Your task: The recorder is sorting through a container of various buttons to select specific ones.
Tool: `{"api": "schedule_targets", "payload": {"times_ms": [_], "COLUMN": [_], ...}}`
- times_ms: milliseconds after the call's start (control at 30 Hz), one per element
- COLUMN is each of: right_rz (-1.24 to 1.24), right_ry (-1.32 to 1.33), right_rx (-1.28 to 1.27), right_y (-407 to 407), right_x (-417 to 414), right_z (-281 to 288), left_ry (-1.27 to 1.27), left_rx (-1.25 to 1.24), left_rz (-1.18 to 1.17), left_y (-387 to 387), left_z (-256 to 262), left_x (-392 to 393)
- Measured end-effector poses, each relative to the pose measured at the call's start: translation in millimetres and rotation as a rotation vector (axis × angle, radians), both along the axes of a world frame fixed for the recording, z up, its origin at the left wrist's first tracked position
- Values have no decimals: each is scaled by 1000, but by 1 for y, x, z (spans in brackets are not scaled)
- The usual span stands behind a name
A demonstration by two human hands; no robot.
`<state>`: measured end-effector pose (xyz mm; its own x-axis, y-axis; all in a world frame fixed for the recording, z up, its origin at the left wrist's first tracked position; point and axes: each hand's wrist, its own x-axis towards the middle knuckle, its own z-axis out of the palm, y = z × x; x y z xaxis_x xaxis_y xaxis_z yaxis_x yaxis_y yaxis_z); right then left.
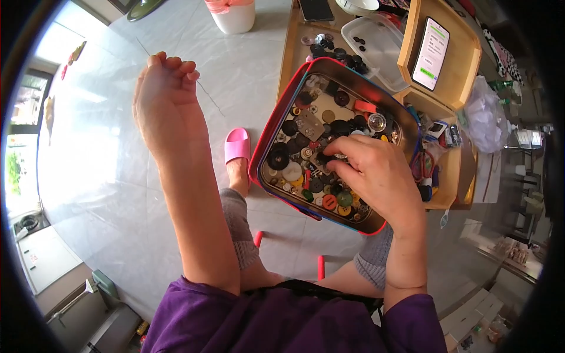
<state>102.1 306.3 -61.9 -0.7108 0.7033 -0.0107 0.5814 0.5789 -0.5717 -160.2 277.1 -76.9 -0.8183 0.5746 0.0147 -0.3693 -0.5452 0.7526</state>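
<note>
My left hand (170,95) is raised over the floor on the left, its fingers closed on a thin strand (209,97) that sticks out at both sides; it looks like a needle with thread. My right hand (371,170) reaches into a rectangular metal tin (375,226) with a red rim. Its thumb and forefinger are bent close around a dark button (325,158); whether they grip it I cannot tell. Mixed buttons fill the tin: a large black one (278,156), an orange one (329,202), a white one (291,171) and a green one (344,198).
Behind the tin, a wooden table (287,53) holds black buttons (348,59), a clear plastic container (375,44) and a dark phone (316,9). A lit phone (431,54) leans in an open wooden box lid (468,66). Red-handled scissors (422,167) lie right. A white bin (234,16) stands on the floor.
</note>
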Motion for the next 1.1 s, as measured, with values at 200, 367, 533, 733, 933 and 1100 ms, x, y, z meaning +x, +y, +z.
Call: {"api": "schedule_targets", "payload": {"times_ms": [200,367,533,733,933,1100], "right_rz": [-211,-387,-328,-345,-393,-370], "right_ry": [274,764,1006,1118,1193,1168], "right_rx": [-216,-1043,-1149,-1148,-1170,-1126], "right_y": [4,13,16,19,18,16], "right_x": [0,10,12,11,6,6], "right_z": [6,9,8,5,3,-2], "left_ry": [-8,-29,-21,-25,-18,-27], "left_rx": [-2,-17,28,43,49,21], "left_rz": [-13,-7,-67,-90,-109,-111], "left_y": [2,-1,-2,-1,-3,-5], "left_z": [2,-1,-6,-9,-11,-10], "left_x": [5,2,-1,-4,-6,-6]}}
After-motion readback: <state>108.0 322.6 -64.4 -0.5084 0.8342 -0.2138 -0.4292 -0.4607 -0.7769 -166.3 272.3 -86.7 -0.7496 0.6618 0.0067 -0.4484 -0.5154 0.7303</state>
